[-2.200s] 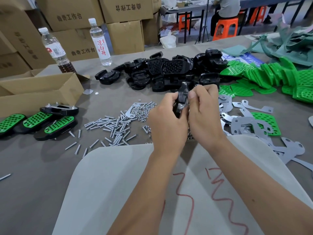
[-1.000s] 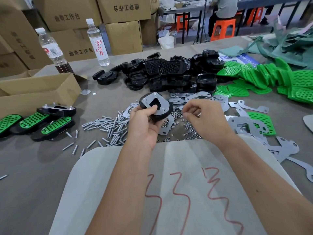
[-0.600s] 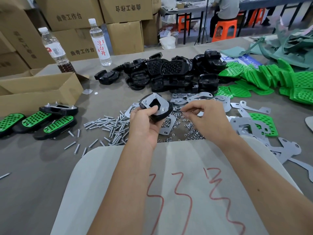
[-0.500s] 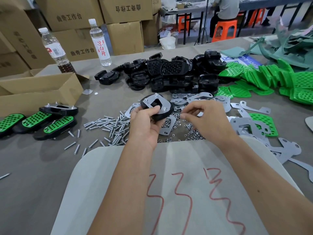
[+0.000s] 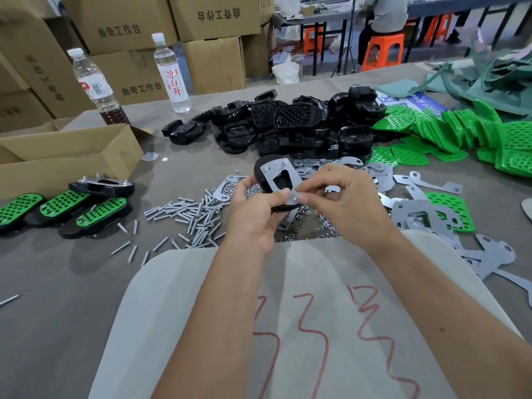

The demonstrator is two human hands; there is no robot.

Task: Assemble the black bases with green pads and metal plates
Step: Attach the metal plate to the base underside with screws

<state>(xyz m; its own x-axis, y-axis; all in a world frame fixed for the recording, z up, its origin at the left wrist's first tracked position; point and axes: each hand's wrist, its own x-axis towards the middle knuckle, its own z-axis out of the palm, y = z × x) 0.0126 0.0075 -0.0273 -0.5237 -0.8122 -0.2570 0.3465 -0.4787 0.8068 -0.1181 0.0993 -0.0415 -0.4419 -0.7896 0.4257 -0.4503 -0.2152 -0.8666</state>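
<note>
**Nut going onto one base, many still loose**

The left hand (image 5: 256,214) grips a base (image 5: 266,175) with its plate (image 5: 277,175) above the worktop (image 5: 57,283). The right hand (image 5: 342,205), off at the nuts half a second ago, now pinches probably a nut at the plate's near corner. Four finished bases (image 5: 83,208) lie left; the piled bases (image 5: 288,125) and pads (image 5: 449,131) remain.

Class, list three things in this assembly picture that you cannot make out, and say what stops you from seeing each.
Head view only:
1. What the right hand pinches at the metal plate: too small, covered by fingertips.
2. The near end of the black base: hidden behind the left hand.
3. The cardboard box's contents: its front wall blocks the inside.
4. The seated person behind: cut off by the top edge.
</note>
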